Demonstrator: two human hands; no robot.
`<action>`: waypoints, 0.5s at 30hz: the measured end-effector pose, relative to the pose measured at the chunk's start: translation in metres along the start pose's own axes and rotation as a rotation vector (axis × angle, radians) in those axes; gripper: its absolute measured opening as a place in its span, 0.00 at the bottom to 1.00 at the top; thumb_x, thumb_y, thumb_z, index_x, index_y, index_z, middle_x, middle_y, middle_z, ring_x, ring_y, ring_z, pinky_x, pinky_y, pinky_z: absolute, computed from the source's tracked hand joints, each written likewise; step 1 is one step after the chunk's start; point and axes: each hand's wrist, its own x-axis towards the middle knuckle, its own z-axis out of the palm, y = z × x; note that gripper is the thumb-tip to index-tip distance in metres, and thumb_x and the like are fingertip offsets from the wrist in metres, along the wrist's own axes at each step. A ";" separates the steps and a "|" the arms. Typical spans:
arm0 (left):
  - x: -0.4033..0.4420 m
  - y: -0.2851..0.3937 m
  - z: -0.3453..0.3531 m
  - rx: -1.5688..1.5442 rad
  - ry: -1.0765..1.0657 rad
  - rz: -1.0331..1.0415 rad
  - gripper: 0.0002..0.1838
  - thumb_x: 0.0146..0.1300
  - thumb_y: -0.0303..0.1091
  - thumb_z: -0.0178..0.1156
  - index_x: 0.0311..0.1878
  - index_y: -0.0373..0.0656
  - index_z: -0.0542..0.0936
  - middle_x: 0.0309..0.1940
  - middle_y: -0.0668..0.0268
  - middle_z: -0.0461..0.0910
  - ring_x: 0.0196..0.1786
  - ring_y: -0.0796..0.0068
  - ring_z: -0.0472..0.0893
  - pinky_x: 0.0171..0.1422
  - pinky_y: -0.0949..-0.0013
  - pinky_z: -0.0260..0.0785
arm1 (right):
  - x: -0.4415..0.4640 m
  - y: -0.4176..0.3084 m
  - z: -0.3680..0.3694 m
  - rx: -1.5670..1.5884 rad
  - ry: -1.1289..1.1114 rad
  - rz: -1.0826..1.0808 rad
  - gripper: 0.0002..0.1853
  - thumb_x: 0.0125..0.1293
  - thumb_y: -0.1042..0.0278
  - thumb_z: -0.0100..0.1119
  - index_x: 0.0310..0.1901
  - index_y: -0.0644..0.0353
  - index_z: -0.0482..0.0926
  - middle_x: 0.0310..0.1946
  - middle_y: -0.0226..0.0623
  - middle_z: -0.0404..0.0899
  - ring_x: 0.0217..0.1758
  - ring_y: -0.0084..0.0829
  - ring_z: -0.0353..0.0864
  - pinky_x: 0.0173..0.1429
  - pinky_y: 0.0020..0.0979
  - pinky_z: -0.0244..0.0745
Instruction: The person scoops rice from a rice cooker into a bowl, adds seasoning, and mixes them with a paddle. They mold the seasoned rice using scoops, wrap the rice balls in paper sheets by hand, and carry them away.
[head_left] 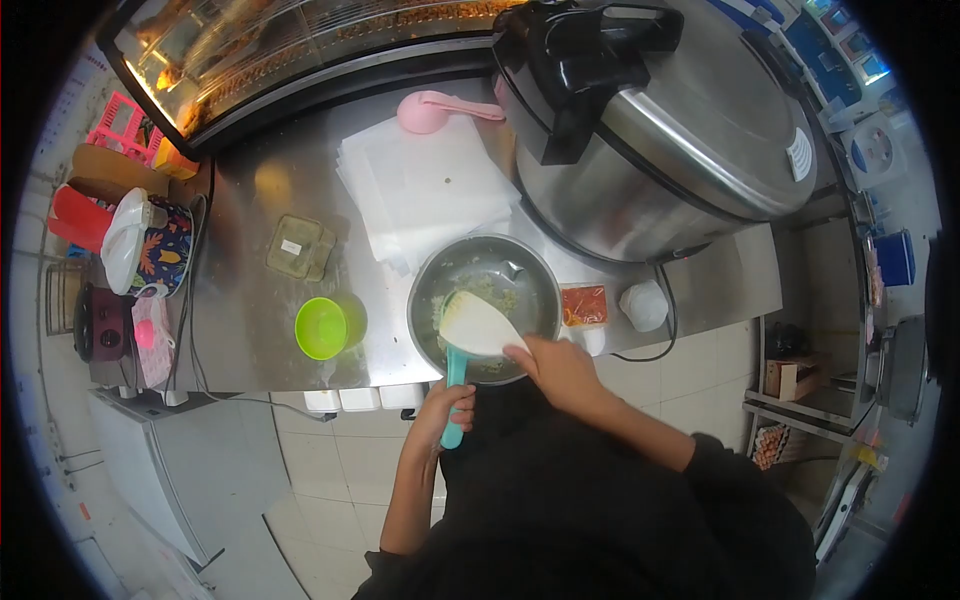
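Note:
A metal pot [540,270] stands at the counter's front edge, with whitish food bits [508,300] on its bottom. My left hand [443,412] is closed around the turquoise handle of a utensil [457,368], whose head is mostly hidden inside the pot. In my right hand [562,374] is a white rice paddle [478,326], its broad blade over the pot and overlapping the turquoise utensil. Whether the two tools touch cannot be made out.
White paper sheets [420,190] lie behind the pot, a pink scoop [424,114] on them. A large steel cooker [640,150] stands right. Left are a green cup [323,328] and a square container [300,247]. A red packet [584,305] lies right of the pot.

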 end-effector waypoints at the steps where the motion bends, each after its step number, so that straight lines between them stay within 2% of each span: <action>1: 0.001 0.000 0.001 -0.040 -0.008 -0.004 0.07 0.58 0.28 0.51 0.32 0.47 0.62 0.16 0.77 0.61 0.14 0.89 0.59 0.16 0.81 0.54 | -0.007 0.000 0.002 -0.070 -0.044 0.070 0.25 0.66 0.47 0.41 0.34 0.64 0.76 0.26 0.52 0.77 0.34 0.52 0.77 0.37 0.44 0.69; 3: 0.006 -0.001 -0.001 -0.070 -0.017 -0.008 0.07 0.58 0.28 0.51 0.32 0.47 0.62 0.16 0.77 0.61 0.14 0.89 0.59 0.16 0.81 0.54 | -0.007 0.003 0.004 -0.133 -0.081 0.141 0.24 0.67 0.49 0.40 0.34 0.64 0.76 0.27 0.52 0.77 0.34 0.50 0.77 0.36 0.42 0.68; 5: 0.015 -0.011 -0.007 -0.147 -0.066 -0.048 0.07 0.58 0.28 0.51 0.34 0.47 0.63 0.16 0.77 0.61 0.14 0.89 0.59 0.16 0.81 0.54 | 0.002 0.020 0.005 0.094 -0.085 -0.028 0.23 0.67 0.51 0.40 0.35 0.65 0.76 0.26 0.52 0.77 0.32 0.47 0.78 0.36 0.41 0.68; 6: 0.015 -0.011 -0.007 -0.142 -0.068 -0.049 0.07 0.58 0.28 0.51 0.34 0.47 0.63 0.16 0.77 0.61 0.14 0.89 0.59 0.16 0.81 0.54 | 0.009 0.028 0.000 0.095 -0.080 -0.026 0.23 0.67 0.51 0.40 0.35 0.65 0.76 0.26 0.52 0.77 0.32 0.47 0.78 0.36 0.41 0.68; 8: 0.011 -0.009 -0.006 -0.185 -0.065 0.017 0.07 0.58 0.28 0.51 0.36 0.46 0.62 0.16 0.76 0.60 0.14 0.89 0.59 0.16 0.81 0.55 | 0.024 0.042 -0.006 0.394 0.046 -0.009 0.26 0.68 0.48 0.39 0.33 0.68 0.75 0.22 0.53 0.75 0.29 0.51 0.75 0.35 0.43 0.68; 9: 0.008 -0.007 -0.003 -0.183 -0.064 0.015 0.07 0.58 0.28 0.51 0.36 0.46 0.62 0.16 0.76 0.60 0.14 0.89 0.59 0.16 0.81 0.55 | 0.033 0.049 0.000 0.397 0.047 -0.008 0.26 0.68 0.48 0.39 0.33 0.68 0.75 0.22 0.53 0.75 0.29 0.51 0.75 0.35 0.43 0.68; 11: 0.006 -0.001 0.007 0.010 0.056 0.071 0.07 0.58 0.28 0.50 0.36 0.46 0.62 0.17 0.75 0.60 0.14 0.88 0.59 0.16 0.80 0.56 | 0.047 0.061 0.013 0.381 -0.076 -0.021 0.27 0.69 0.50 0.37 0.31 0.70 0.74 0.22 0.54 0.75 0.27 0.51 0.73 0.34 0.43 0.67; 12: 0.008 -0.002 0.009 0.012 0.056 0.067 0.07 0.58 0.28 0.50 0.36 0.46 0.62 0.17 0.75 0.60 0.14 0.88 0.59 0.16 0.80 0.56 | 0.039 0.039 0.014 0.322 0.014 -0.100 0.27 0.69 0.50 0.37 0.31 0.70 0.73 0.22 0.53 0.75 0.27 0.53 0.73 0.34 0.43 0.67; 15: 0.012 0.001 0.009 0.104 0.107 0.077 0.06 0.58 0.28 0.49 0.35 0.46 0.62 0.17 0.74 0.60 0.14 0.87 0.59 0.16 0.79 0.57 | 0.025 0.034 0.040 0.197 0.069 -0.096 0.26 0.69 0.50 0.37 0.30 0.69 0.73 0.22 0.54 0.74 0.27 0.54 0.73 0.34 0.44 0.66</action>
